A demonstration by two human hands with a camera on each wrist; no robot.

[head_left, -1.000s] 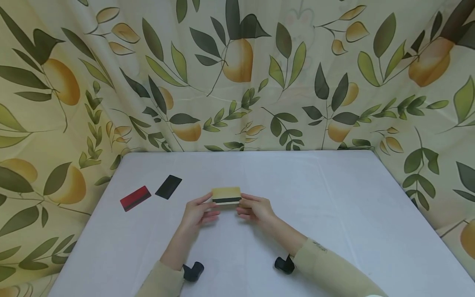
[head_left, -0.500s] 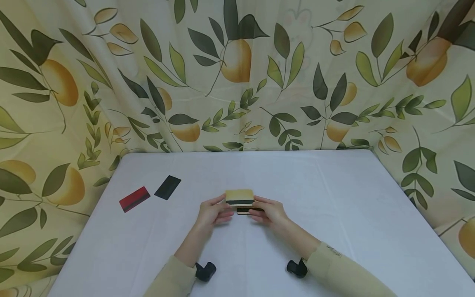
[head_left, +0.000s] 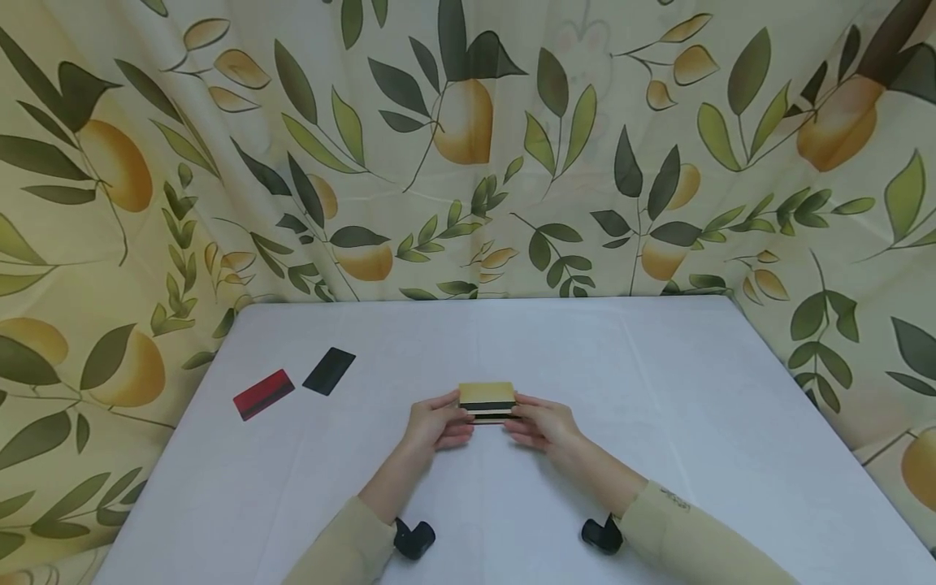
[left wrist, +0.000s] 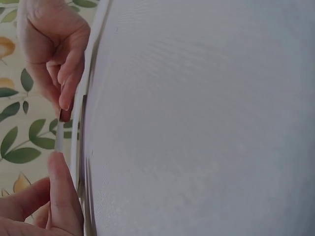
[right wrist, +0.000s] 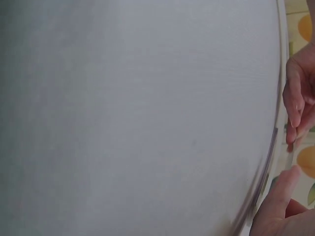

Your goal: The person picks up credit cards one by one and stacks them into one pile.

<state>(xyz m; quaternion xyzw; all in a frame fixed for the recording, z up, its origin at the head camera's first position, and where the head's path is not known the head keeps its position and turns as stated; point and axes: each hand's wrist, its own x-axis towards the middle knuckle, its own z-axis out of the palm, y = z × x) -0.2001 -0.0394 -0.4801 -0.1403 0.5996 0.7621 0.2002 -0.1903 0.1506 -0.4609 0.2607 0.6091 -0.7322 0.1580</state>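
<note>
A gold card (head_left: 486,393) with a dark stripe is pinched at both short ends. My left hand (head_left: 437,424) grips its left end, and my right hand (head_left: 547,424) its right end. Under its near edge shows part of another card (head_left: 491,419), mostly hidden. Seen edge-on in the left wrist view, the gold card (left wrist: 59,137) spans the left hand (left wrist: 59,201) and the right hand (left wrist: 56,54), apart from the table surface. In the right wrist view the right hand (right wrist: 283,204) is low and the left hand (right wrist: 301,93) higher up.
A red card (head_left: 264,395) with a dark stripe and a black card (head_left: 329,371) lie to the left on the white-covered table (head_left: 621,366). Behind the table hangs a curtain (head_left: 409,211) printed with fruit and leaves. A black wrist camera (head_left: 415,539) sits at each wrist.
Both hands have carried the gold card rightward and slightly nearer. It now covers most of the other card, which came into sight half a second ago. The red and black cards stay put.
</note>
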